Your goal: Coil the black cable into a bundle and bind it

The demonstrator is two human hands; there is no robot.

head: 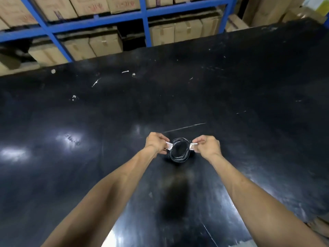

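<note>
Between the hands, above the black counter [249,104], the coiled black cable [179,150] hangs level, left hand [156,142] and right hand [206,146] fingers pinching white ties at opposite sides.

Worktop [249,90]: broad, black, glossy; scuffed, with pale scratches and small white specks; bright patches of reflected overhead light at the left and near edge. Shelving [142,14]: blue metal frame behind the far edge, two levels visible. Cardboard boxes [105,43]: brown, taped, closely packed on both levels. Further boxes [270,11]: stacked at far right, beyond the worktop corner.
</note>
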